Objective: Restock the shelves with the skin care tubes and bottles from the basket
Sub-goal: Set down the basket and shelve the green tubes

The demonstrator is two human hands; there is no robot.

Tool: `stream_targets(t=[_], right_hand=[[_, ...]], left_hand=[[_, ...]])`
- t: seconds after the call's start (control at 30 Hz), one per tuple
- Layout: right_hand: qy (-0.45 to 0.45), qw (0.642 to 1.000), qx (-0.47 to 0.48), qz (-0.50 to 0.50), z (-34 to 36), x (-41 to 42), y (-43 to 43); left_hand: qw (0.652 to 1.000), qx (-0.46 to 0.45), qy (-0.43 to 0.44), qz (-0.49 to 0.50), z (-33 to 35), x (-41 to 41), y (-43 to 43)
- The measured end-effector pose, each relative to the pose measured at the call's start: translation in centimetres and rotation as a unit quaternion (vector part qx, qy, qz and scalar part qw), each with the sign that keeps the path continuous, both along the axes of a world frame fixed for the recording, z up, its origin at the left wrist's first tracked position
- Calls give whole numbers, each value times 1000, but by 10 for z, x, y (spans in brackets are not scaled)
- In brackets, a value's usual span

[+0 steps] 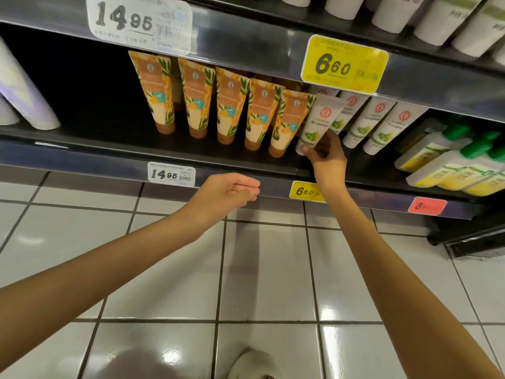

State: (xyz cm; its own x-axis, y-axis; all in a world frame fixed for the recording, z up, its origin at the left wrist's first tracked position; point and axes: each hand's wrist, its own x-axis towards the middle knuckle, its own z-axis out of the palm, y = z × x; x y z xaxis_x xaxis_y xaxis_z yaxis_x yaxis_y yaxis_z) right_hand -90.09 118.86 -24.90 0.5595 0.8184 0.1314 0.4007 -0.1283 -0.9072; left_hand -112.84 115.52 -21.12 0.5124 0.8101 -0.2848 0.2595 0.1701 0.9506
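Observation:
My right hand (325, 157) grips a white tube (318, 123) with a red seal and green fruit print by its cap end, tilted, at the front of the dark lower shelf (191, 157). It stands just right of a row of several orange tubes (226, 105) and left of matching white tubes (382, 124). My left hand (232, 191) hovers in front of the shelf edge, fingers loosely curled, holding nothing. The basket is out of view.
White bottles with green caps and yellow labels (448, 162) lie at the shelf's right end. Price tags 14.95 (171, 174) and 6.60 (305, 191) sit on the shelf rail. White containers fill the upper shelf (410, 17). Below is a white tiled floor (267, 269).

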Motion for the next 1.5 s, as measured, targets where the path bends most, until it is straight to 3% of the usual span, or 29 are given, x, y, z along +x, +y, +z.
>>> stream_targets(t=[0.13, 0.23, 0.37, 0.5, 0.63, 0.83, 0.93, 1.0, 1.07, 1.2, 1.27, 1.33, 1.5], right_hand=[[-35, 997, 48, -41, 18, -28, -33], [-11, 995, 8, 102, 37, -73, -54], [35, 957, -26, 286, 68, -154, -61], [39, 887, -31, 460, 94, -250, -61], [12, 800, -31, 599, 114, -349, -62], [-56, 637, -36, 768, 141, -478, -84], [-40, 593, -62, 802, 137, -531, -98], [-27, 581, -85, 809, 129, -563, -106], [-27, 574, -111, 811, 117, -591, -115], [-102, 522, -206, 821, 84, -633, -130], [-165, 479, -276, 817, 66, -647, -132], [-253, 428, -327, 804, 52, -657, -133], [-438, 331, -321, 771, 22, -682, -136]], left_hand=[[999, 25, 18, -25, 9, -7, 5], [995, 64, 54, -50, 23, -32, 8], [991, 98, 88, -25, 49, -102, -5], [981, 133, 77, 123, 77, -199, -41], [941, 133, 62, 307, 93, -312, -101], [829, 118, 72, 541, 88, -459, -212], [775, 27, 52, 629, 56, -497, -254], [748, -31, 49, 662, 29, -508, -274], [742, -73, 90, 660, 0, -510, -287], [776, -202, 217, 557, -62, -495, -292], [789, -264, 294, 470, -84, -484, -284], [793, -283, 317, 437, -96, -477, -270], [804, -276, 353, 390, -112, -464, -233]])
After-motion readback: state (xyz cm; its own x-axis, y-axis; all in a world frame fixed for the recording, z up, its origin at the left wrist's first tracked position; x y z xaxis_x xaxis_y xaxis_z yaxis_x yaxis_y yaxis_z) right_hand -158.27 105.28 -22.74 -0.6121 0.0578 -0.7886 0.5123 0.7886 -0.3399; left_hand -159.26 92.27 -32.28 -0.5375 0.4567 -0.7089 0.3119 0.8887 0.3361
